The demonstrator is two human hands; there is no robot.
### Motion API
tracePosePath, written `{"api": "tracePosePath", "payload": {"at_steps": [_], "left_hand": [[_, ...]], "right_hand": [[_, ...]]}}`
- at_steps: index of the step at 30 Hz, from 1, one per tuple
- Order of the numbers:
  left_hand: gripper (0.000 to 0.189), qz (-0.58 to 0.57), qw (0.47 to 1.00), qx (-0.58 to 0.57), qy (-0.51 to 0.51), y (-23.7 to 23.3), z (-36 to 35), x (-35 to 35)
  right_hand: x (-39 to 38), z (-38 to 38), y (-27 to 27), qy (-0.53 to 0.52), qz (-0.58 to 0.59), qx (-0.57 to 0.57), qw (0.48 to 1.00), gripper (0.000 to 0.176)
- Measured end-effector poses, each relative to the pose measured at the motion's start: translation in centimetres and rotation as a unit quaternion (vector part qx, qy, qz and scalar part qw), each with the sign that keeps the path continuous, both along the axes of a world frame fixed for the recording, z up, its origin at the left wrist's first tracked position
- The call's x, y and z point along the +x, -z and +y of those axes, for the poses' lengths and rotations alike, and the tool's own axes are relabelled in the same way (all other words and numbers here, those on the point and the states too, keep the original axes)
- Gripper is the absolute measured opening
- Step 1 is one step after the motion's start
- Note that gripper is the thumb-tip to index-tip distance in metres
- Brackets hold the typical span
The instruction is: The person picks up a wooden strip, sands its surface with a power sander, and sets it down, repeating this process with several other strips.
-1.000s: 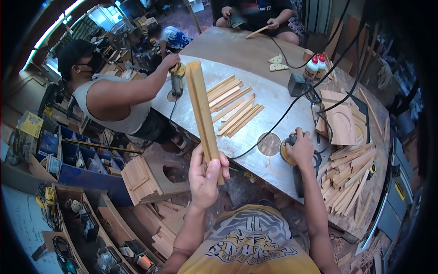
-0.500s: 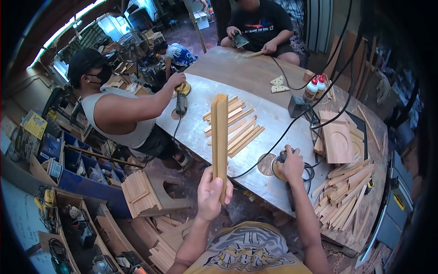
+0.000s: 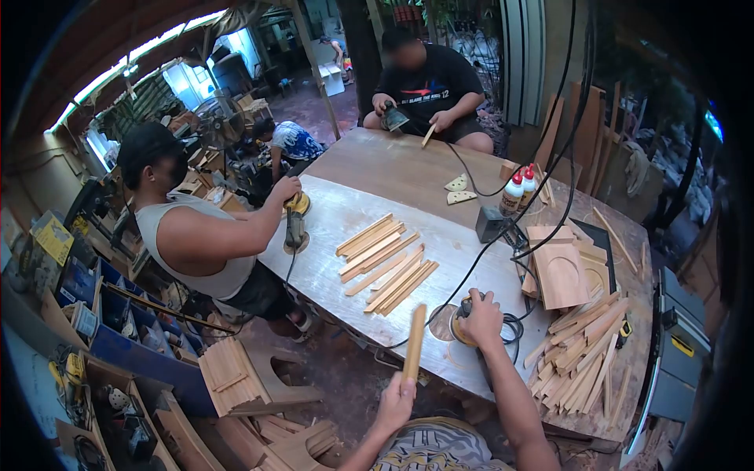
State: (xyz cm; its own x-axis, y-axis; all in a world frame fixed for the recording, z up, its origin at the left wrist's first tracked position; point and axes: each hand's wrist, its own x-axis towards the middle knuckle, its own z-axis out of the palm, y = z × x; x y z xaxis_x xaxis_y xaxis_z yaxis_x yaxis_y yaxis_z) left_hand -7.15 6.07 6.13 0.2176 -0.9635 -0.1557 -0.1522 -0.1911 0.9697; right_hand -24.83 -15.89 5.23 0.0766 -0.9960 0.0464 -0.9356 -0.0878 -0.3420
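Observation:
My left hand is closed round the lower end of a wooden strip, which points up and away in front of the table's near edge. My right hand grips a yellow and dark orbital sander from above. The sander sits on the metal-topped part of the table, beside a round hole. Two rows of wooden strips lie on the metal sheet beyond my left hand.
At right are a heap of wood strips, a carved panel, glue bottles and black cables. A co-worker at left holds another sander. Across the table a person holds a sander and a strip.
My left hand has lowered the wooden strip and moved it right, toward the sander. My right hand stays on the sander. The view has shifted; the person across has turned their strip more upright.

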Motion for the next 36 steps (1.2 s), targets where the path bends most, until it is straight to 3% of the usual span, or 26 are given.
{"api": "tracePosePath", "payload": {"at_steps": [3,6,9,12,18,25,27,32,35,36], "left_hand": [[0.034,-0.020,0.999,0.046,0.011,2.5,2.0,-1.4],[0.026,-0.178,0.969,0.171,0.025,4.3,2.6,-2.2],[0.028,-0.188,0.973,0.127,0.038,11.9,3.6,-1.4],[0.031,-0.150,0.975,0.157,0.048,13.9,3.6,-1.0],[0.041,-0.203,0.963,0.170,0.047,13.2,2.5,-1.3],[0.044,-0.192,0.946,0.257,0.040,14.7,1.2,-2.3],[0.044,-0.183,0.952,0.237,0.069,14.3,1.2,-2.2],[0.034,-0.166,0.980,0.110,0.028,16.3,0.5,-2.0],[0.034,-0.085,0.987,0.133,0.001,15.1,-0.8,-1.9],[0.034,-0.133,0.984,0.122,-0.005,14.5,-1.1,-1.8]], "right_hand": [[-0.2,-0.1,0.2,0.003,-0.006,-0.018,1.000,0.070],[0.0,0.5,-0.3,-0.005,0.008,-0.005,1.000,0.072],[0.1,0.2,-0.2,0.005,0.005,-0.006,1.000,0.072],[0.1,0.3,-0.2,0.002,0.004,0.000,1.000,0.073],[0.0,0.6,-0.2,-0.004,-0.007,-0.015,1.000,0.067],[0.7,-0.3,0.2,0.026,0.011,0.025,0.999,0.074],[0.4,-0.2,0.3,-0.002,0.009,0.024,1.000,0.074],[0.4,0.5,-1.4,-0.030,0.000,0.037,0.999,0.077],[-0.1,0.3,-0.8,-0.046,-0.002,0.028,0.999,0.076],[-0.3,0.3,-0.7,-0.044,0.001,0.029,0.999,0.076]]}}
